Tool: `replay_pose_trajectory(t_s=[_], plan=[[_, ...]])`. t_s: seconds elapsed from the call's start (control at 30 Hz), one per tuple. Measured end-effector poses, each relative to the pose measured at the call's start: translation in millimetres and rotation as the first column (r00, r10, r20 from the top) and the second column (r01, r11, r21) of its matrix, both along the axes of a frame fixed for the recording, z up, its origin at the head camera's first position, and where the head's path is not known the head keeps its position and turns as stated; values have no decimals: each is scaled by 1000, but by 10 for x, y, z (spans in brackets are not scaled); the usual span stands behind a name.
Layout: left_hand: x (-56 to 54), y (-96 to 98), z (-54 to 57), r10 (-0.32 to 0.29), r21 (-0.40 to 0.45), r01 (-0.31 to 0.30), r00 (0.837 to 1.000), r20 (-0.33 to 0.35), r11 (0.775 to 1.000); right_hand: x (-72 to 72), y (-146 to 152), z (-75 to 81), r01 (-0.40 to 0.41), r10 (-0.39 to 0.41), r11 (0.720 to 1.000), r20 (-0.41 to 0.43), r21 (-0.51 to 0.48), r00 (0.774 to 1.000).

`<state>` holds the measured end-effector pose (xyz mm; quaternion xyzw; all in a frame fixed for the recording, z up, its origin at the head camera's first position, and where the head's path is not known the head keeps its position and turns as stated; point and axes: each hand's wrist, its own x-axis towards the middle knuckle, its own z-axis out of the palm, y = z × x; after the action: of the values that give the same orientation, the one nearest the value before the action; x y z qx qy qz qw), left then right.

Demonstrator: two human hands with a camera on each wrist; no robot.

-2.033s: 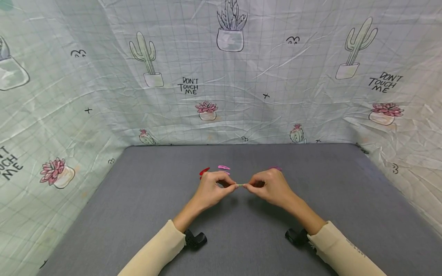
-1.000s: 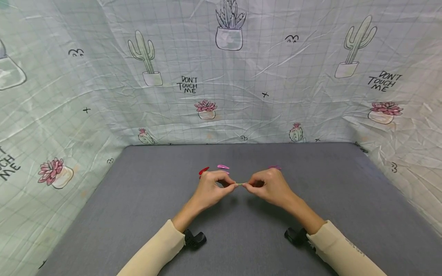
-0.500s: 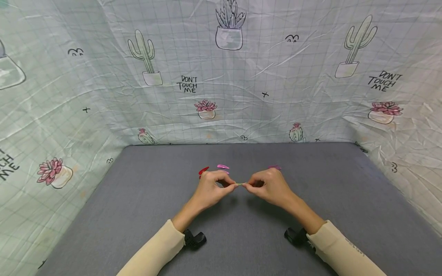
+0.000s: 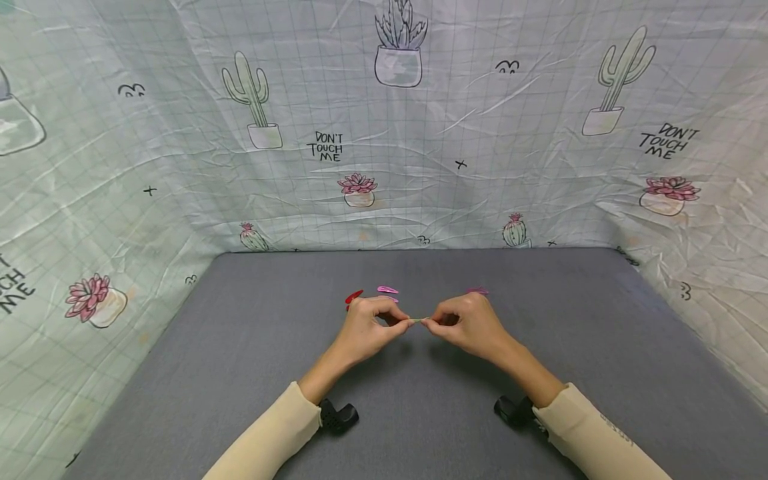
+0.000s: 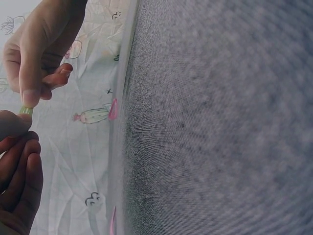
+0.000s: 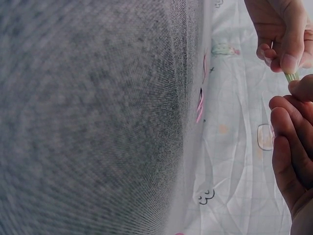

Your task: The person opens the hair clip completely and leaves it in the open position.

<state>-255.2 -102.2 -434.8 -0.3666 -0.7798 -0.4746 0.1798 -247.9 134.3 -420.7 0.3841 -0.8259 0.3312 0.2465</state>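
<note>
Between both hands, raised above the grey table, is a small green hair clip (image 4: 417, 321), mostly covered by fingertips. My left hand (image 4: 369, 330) pinches one end with thumb and forefinger. The other end is pinched the same way by my right hand (image 4: 474, 327). The left wrist view shows the green clip (image 5: 26, 110) with pale stripes, and a short part of the clip (image 6: 292, 77) appears in the right wrist view. Beyond the left hand lie a red hair clip (image 4: 354, 296) and a pink hair clip (image 4: 387, 290).
Past the right hand a purple-pink hair clip (image 4: 478, 291) is partly hidden. Another pink clip (image 4: 394, 300) peeks out behind the left hand. The grey table (image 4: 240, 360) ends at a cactus-print curtain (image 4: 444, 213), which also rises along both sides.
The head view has shifted very slightly since the oldest frame. Both hands stay in place, pinching the green hair clip.
</note>
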Motion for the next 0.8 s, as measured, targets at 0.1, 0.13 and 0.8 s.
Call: replay_pose_trajectory(t_s=[0.1,0.13,0.8], plan=[[2,0,-3,-5,5,6,1000,-3,1000,0,1,-2,-4,4,1000,0,-2,1000],[3,0,-4,-7,8,7,1000,-4,1000,1,1,-3,-4,4,1000,0,-3,1000],[29,9,35,4,-1,-4,1000,27,1000,5,1,6,8,-8,1000,1,-6,1000]])
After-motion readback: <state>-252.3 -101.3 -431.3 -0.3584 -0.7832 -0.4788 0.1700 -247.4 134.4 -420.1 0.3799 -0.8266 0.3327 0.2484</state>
